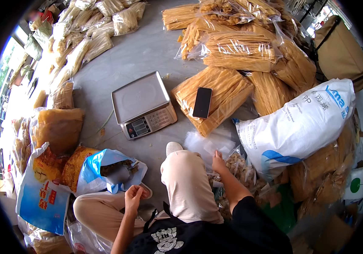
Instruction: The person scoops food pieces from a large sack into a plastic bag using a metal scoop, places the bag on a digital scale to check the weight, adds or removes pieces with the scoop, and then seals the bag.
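My right hand [220, 162] touches the edge of a loose pile of clear plastic bags [207, 146] beside my raised knee; whether its fingers grip one, I cannot tell. Over my other leg, my left hand [134, 194] is curled, with nothing visible in it. Close to it stands an opened blue and white sack [108, 168] with a metal scoop [119, 174] inside. A digital scale [143, 104] with a bare metal tray lies in front of me. Bags of small beige chunks [237, 165] sit beside my right forearm.
A black phone [202, 102] rests on a bagged bundle of yellow-brown dried sheets [222, 92]. More such bundles [241, 50] are piled behind. A large white woven sack [295, 127] lies at right. Bagged pale strips [95, 41] line the left, above a blue printed sack [43, 203].
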A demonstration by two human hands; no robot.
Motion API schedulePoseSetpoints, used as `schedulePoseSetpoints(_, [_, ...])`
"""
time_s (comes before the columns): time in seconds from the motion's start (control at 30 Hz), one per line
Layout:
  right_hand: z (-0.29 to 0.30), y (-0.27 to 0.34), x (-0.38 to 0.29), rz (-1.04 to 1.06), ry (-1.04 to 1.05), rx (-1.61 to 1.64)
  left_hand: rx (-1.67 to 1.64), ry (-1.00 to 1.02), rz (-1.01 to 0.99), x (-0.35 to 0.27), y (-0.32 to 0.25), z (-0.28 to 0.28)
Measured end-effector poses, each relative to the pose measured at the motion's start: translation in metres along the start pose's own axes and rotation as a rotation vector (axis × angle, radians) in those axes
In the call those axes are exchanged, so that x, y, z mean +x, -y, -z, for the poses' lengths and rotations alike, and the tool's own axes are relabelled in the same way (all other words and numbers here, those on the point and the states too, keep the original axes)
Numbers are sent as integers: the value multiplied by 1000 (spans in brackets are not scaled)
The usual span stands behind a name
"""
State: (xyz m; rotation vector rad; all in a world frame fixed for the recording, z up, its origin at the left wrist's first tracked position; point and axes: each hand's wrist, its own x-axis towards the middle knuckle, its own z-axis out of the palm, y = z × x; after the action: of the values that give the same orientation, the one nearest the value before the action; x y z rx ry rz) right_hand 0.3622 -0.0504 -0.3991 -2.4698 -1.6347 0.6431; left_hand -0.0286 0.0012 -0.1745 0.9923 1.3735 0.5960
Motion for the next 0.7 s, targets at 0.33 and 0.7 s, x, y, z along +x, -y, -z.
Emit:
schedulePoseSetpoints(0.33, [71, -5, -14, 82, -220, 463, -117, 9, 13, 3, -24, -25])
schedulePoseSetpoints(0.7, [332, 155, -72, 483, -440, 686, -150, 156, -276, 2, -114, -48])
